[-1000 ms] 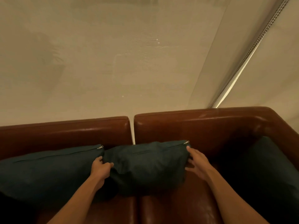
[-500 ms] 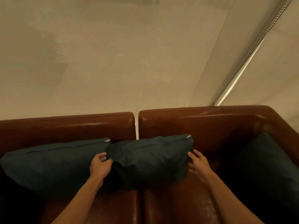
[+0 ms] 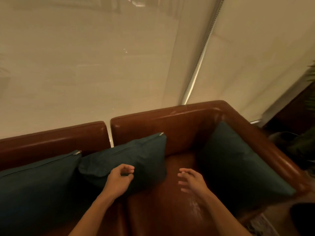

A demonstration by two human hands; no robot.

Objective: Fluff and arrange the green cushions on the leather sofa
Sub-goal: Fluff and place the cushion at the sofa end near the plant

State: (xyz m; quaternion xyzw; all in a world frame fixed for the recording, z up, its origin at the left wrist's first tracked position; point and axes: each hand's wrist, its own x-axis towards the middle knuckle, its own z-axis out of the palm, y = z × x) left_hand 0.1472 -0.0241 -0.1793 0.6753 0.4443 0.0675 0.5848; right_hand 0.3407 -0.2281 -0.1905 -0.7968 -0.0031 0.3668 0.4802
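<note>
Both hands have been pulled off the middle dark green fabric cushion since the earlier frames, and the view has swung right, so the far-right green cushion propped in the corner of the brown leather sofa is now seen properly. From the head camera, the left hand is held loosely curled in front of the middle cushion, thumb and fingertips close but nothing pinched between them, as far as can be told. The right hand is held empty over the bare seat, fingers spread and a bit motion-blurred. So the middle cushion looks done with, leaning on the backrest next to the left green zippered cushion, their corners touching or overlapping. The corner cushion is probably next.

Hard to make out: the left cushion is cut off by the frame edge, the right cushion's lower part is lost in shadow, and whether the left hand actually brushes the fabric can't be told.
</note>
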